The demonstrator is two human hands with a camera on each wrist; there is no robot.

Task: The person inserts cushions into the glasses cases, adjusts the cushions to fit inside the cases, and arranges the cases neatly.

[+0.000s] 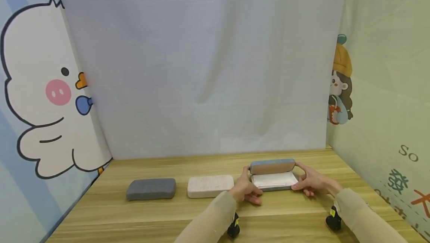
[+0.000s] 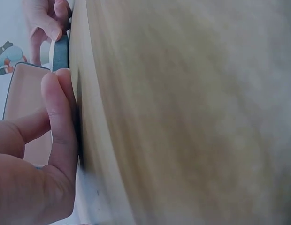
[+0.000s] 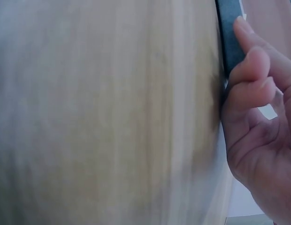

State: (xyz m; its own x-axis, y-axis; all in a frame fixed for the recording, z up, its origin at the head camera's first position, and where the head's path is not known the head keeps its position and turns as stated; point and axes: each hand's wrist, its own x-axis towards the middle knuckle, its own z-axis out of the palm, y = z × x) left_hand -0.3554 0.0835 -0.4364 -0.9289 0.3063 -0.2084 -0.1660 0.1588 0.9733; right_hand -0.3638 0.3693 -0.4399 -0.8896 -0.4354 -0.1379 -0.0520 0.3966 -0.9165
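Note:
A blue-grey glasses case stands with its lid raised at the right of the table, its lining pinkish-brown. A white cloth lies inside its base. My left hand grips the case's left end, with a finger up at the lid and the thumb at the front edge. At the other end my right hand holds the case the same way, thumb tip at the front right corner. In the right wrist view, several fingers of the right hand are curled by the case's dark side wall.
Left of my left hand lies a speckled white case, closed. Further left is a closed dark grey case. All rest on the wood-grain table. A pale curtain hangs behind, with printed sheets at both sides.

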